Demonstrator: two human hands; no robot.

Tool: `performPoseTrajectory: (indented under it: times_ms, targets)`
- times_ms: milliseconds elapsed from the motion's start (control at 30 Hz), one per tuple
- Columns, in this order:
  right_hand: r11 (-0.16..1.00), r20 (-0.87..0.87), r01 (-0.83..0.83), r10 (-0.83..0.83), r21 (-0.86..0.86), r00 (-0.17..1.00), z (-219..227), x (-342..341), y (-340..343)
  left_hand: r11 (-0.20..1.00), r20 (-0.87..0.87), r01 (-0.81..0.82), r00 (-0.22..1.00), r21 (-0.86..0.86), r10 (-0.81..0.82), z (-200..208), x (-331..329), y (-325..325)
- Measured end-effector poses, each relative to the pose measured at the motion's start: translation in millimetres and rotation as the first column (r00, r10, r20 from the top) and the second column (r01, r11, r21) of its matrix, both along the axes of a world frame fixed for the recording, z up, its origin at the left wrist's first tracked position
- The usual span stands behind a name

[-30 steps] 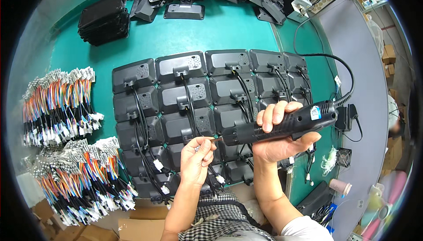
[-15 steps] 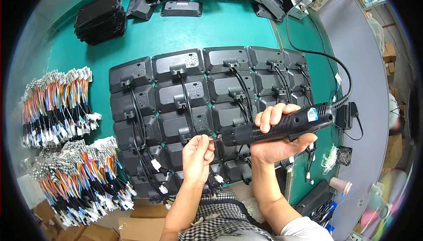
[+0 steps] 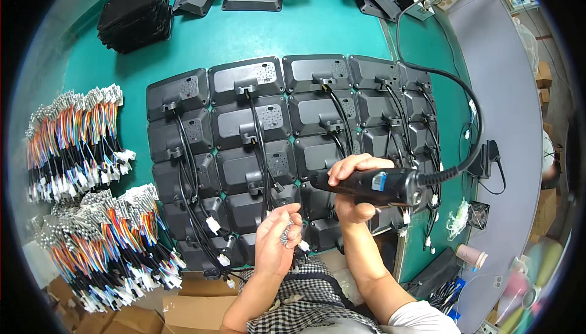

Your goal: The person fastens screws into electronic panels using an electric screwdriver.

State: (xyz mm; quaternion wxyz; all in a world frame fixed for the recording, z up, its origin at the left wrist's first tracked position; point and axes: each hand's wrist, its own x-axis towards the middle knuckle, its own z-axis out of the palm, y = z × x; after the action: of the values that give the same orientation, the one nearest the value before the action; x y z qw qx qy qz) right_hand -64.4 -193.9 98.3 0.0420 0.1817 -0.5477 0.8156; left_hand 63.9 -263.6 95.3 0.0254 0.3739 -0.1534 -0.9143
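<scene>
Left hand (image 3: 278, 240): turned rightward, fingers curled round small screws (image 3: 285, 234)
Right hand (image 3: 351, 208): thumb pointing right, fingers wrapped round electric screwdriver (image 3: 394, 187)

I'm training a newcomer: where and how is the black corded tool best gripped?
Probably best around the middle, coming from the near side, as the right hand holds the black corded tool: it is long and rounded and lies roughly crosswise, so a palm can close around it, clear of the cord leaving its right end.

The left grip (image 3: 276, 244) partly hides small metal pieces (image 3: 285, 234).
</scene>
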Motion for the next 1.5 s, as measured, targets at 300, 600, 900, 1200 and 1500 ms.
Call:
performPoseTrajectory:
  times_ms: [300, 600, 900, 1200, 1500]
  targets:
    - [0.998, -0.083, -0.061, 0.059, -0.028, 0.995, -27.0, 5.6, -4.0, 0.990, -0.021, -0.116, 0.993, -0.078, 0.115, -7.4, 6.4, -22.9]
    - [0.972, -0.111, -0.197, 0.183, -0.130, 0.977, -41.1, 8.3, -1.7, 0.990, -0.043, -0.132, 0.991, -0.053, 0.130, -10.8, 2.8, -33.1]
    - [0.999, 0.175, 0.021, -0.028, 0.042, 0.984, -13.3, -11.2, -12.1, 0.997, -0.056, -0.063, 0.997, -0.048, 0.061, -3.3, -23.7, -50.5]
    - [0.938, 0.052, 0.057, -0.041, -0.343, 0.998, 99.9, -30.1, -43.5, 0.998, -0.231, 0.061, 0.971, 0.031, -0.052, 19.0, -58.3, -68.6]
    - [0.943, 0.034, 0.054, -0.045, -0.329, 0.998, 93.8, -40.7, -60.5, 0.998, -0.227, 0.062, 0.972, 0.029, -0.054, 12.8, -71.1, -75.5]
